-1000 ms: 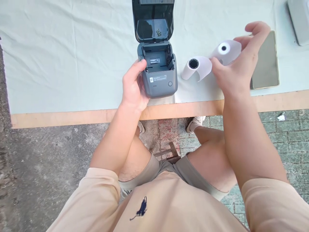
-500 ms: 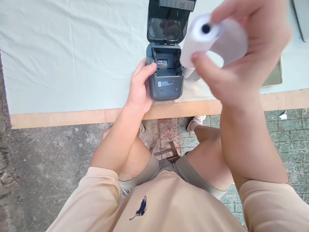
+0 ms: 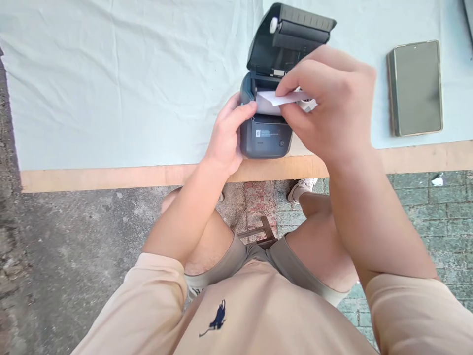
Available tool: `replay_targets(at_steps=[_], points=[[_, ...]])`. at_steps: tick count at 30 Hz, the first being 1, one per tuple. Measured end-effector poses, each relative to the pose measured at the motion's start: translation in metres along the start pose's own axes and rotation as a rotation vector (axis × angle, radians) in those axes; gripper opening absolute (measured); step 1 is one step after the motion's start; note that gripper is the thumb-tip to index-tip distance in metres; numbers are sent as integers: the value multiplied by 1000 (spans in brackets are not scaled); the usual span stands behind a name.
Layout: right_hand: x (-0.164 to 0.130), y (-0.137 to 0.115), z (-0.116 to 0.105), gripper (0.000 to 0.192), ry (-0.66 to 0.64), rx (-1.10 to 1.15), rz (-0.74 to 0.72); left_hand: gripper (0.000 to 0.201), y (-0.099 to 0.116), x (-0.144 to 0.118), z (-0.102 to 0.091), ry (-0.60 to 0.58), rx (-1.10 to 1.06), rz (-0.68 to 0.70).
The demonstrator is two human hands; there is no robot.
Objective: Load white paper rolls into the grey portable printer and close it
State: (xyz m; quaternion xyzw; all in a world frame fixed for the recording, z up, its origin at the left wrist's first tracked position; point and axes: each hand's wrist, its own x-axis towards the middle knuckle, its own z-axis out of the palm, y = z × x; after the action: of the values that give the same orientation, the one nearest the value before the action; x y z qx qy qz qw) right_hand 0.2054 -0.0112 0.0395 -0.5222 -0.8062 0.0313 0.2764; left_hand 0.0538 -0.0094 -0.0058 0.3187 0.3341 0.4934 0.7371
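A small dark grey printer (image 3: 266, 139) stands at the table's near edge with its lid (image 3: 291, 37) tilted open. My left hand (image 3: 225, 135) grips the printer's left side, thumb on its top rim. My right hand (image 3: 325, 106) holds a white paper roll (image 3: 271, 101) down in the printer's open bay, pinching the loose paper end between thumb and fingers. Most of the roll is hidden behind my right hand. Another roll that lay beside the printer is also hidden behind that hand.
A phone (image 3: 416, 88) lies screen up on the white cloth (image 3: 111, 84) to the right of the printer. The wooden table edge (image 3: 111, 177) runs across the view above my knees. A grey object's corner (image 3: 469, 15) shows at the top right.
My right hand lifted a paper roll from the table, swung it up and left, and now holds it in the printer's bay. My left hand stayed on the printer.
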Motion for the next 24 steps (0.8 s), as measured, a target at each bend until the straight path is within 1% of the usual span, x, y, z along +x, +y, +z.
replay_targets(at_steps=[2, 4, 7, 9, 10, 12, 13, 14, 16, 17, 20, 22, 24], points=[[-2, -2, 2, 14, 23, 12, -56, 16, 2, 1, -1, 15, -36, -32], [-5, -4, 6, 12, -7, 34, -114, 21, 4, 2, -3, -4, -63, -49], [-9, -5, 10, 14, -15, 75, -165, 12, 6, 0, -6, -26, -60, -36], [-10, -4, 9, 13, 43, 167, -188, 16, 7, -1, -8, -29, -33, -24], [-10, -3, 7, 15, 104, 222, -177, 20, 7, -2, -9, -40, -21, -19], [-10, 0, 3, 21, 232, 296, -81, 26, 7, -4, -10, -86, 4, -11], [-9, 2, 0, 25, 275, 320, -27, 29, 7, -5, -10, -117, 19, -11], [-9, 4, -2, 31, 291, 345, 12, 31, 6, -6, -10, -150, 35, -15], [-9, 7, -6, 44, 269, 424, 41, 36, 5, -6, -10, -210, 62, -26], [-9, 8, -8, 46, 267, 468, 37, 38, 4, -6, -11, -228, 67, -25], [-10, 8, -12, 37, 292, 491, 68, 39, 2, -5, -12, -233, 69, -6], [-10, 6, -15, 29, 230, 450, 91, 39, 2, -5, -13, -214, 74, -10], [-9, 2, -18, 26, 104, 420, 73, 38, 4, -6, -11, -211, 54, -10]])
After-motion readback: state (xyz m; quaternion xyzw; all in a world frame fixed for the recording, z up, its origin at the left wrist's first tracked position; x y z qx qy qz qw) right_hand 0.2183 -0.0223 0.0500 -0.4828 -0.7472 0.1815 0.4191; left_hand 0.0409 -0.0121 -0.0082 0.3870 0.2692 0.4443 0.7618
